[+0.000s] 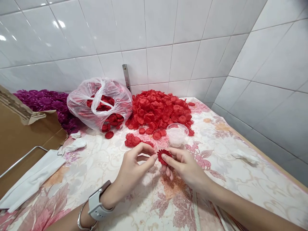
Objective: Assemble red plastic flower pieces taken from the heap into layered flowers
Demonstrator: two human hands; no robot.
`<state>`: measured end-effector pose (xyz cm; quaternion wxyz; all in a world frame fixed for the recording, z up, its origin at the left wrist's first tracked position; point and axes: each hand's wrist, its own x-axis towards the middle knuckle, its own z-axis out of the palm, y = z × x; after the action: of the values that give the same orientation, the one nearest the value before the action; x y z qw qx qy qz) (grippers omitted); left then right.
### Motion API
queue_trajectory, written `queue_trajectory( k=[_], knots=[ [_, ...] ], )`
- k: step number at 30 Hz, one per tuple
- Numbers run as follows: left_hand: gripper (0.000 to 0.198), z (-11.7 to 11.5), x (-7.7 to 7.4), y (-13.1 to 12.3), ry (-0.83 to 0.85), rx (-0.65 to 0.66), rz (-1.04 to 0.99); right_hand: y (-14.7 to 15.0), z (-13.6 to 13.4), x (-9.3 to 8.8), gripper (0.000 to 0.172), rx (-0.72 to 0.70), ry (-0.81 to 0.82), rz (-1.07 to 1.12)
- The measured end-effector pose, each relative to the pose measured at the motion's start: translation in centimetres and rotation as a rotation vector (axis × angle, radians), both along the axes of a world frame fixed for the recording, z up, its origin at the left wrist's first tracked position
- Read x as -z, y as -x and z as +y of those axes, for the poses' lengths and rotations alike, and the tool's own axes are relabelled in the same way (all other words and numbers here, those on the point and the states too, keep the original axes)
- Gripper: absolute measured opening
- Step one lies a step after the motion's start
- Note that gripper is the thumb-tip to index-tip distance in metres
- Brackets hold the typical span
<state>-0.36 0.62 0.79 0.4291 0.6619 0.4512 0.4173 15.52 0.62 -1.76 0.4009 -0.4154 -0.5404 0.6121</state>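
A small red fabric flower [163, 156] is held just above the floral tablecloth [231, 179]. My right hand [185, 166] grips it between thumb and fingers. My left hand [134, 163], with a white watch and a bangle on the wrist, is pinched, and its fingertips touch the flower's left edge. A small clear plastic cup [177, 134] with white contents stands just behind my hands. Several loose red flowers [133, 140] lie to its left.
A big heap of red flowers [160, 109] lies at the back against the tiled wall. A clear plastic bag [99, 102] of red flowers sits left of it, purple flowers [48, 102] farther left. A cardboard box [21, 131] and white paper [31, 179] are at the left.
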Motion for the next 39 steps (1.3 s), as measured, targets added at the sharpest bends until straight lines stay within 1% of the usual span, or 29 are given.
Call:
queue_trajectory(
  k=[2, 6, 11, 13, 16, 21, 23, 25, 28, 30, 31, 33, 35, 37, 39],
  knots=[
    [0.008, 0.0, -0.1, 0.0, 0.025, -0.016, -0.006, 0.0, 0.0, -0.2, 0.028, -0.009, 0.023, -0.006],
    [0.010, 0.0, -0.1, 0.1, 0.044, -0.004, 0.005, 0.0, -0.1, -0.9, 0.029, -0.033, 0.061, -0.051],
    [0.010, -0.2, -0.1, 0.0, 0.032, -0.010, -0.010, -0.3, -0.2, -1.4, 0.033, -0.019, -0.004, -0.107],
    [0.010, -0.2, -0.2, -0.1, 0.028, 0.001, -0.007, -0.4, -0.3, -1.4, 0.034, -0.003, -0.028, -0.108],
    [0.010, -0.2, -0.3, -0.3, 0.012, 0.054, 0.030, -0.5, -0.3, -1.2, 0.034, 0.002, -0.038, -0.086],
    [0.013, -0.2, -0.3, -0.1, 0.009, 0.110, 0.049, -0.7, 0.0, -0.6, 0.035, -0.084, -0.089, -0.043],
    [0.013, -0.2, -0.3, 0.1, -0.019, 0.121, 0.081, -0.8, 0.2, -0.5, 0.036, -0.124, -0.102, -0.045],
    [0.011, -0.2, -0.2, 0.2, -0.087, 0.100, 0.139, -0.9, 0.3, -0.4, 0.037, -0.152, -0.106, -0.047],
    [0.010, -0.3, 0.0, 0.3, -0.197, 0.049, 0.195, -0.8, 0.2, -0.6, 0.033, -0.156, -0.111, -0.108],
    [0.009, -0.3, 0.0, 0.3, -0.205, 0.034, 0.185, -0.7, 0.2, -0.8, 0.030, -0.143, -0.128, -0.164],
    [0.009, -0.2, 0.0, 0.3, -0.174, 0.032, 0.158, -0.7, 0.2, -0.9, 0.029, -0.140, -0.140, -0.178],
    [0.006, 0.0, 0.0, 0.3, -0.041, 0.046, 0.057, -0.7, 0.2, -1.0, 0.030, -0.152, -0.155, -0.169],
    [0.004, 0.3, 0.1, 0.3, 0.154, 0.088, -0.081, -0.7, 0.3, -0.9, 0.032, -0.175, -0.152, -0.139],
    [0.010, 0.6, 0.2, 0.3, 0.357, 0.147, -0.223, -0.7, 0.4, -0.8, 0.032, -0.189, -0.127, -0.096],
    [0.015, 0.7, 0.4, 0.4, 0.517, 0.175, -0.345, -0.7, 0.4, -0.6, 0.031, -0.190, -0.081, -0.036]
  ],
)
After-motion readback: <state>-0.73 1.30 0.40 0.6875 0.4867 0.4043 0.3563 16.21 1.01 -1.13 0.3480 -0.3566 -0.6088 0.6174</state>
